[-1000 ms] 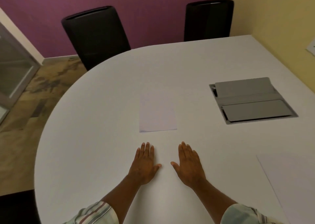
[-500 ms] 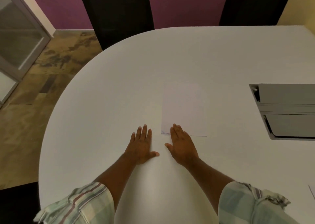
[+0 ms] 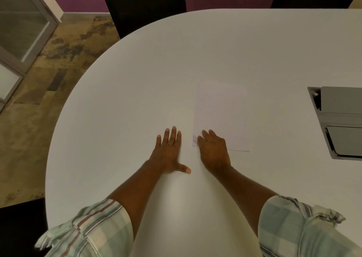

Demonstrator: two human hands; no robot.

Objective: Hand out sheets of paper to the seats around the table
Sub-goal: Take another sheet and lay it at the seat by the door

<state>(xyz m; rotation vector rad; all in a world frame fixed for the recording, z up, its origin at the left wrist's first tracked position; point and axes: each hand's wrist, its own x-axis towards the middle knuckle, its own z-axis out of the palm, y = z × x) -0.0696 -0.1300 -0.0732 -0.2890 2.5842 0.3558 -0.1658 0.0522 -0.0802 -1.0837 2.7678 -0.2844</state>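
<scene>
The rounded white bench (image 3: 195,61) carries a thin white paper sheet stack (image 3: 220,115) right of its middle. Since half a second ago, the right hand (image 3: 213,151) has slid onto the stack's near left corner, fingers curled there, whether gripping it is unclear; the left hand (image 3: 168,151) stays flat and spread beside it. The grey hinged floor-box lid (image 3: 340,119) is cut off at the right edge.

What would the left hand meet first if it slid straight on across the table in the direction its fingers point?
Probably nothing: the left hand points up the bare white table, passing left of the sheet of paper, towards the far edge by a black chair.
</scene>
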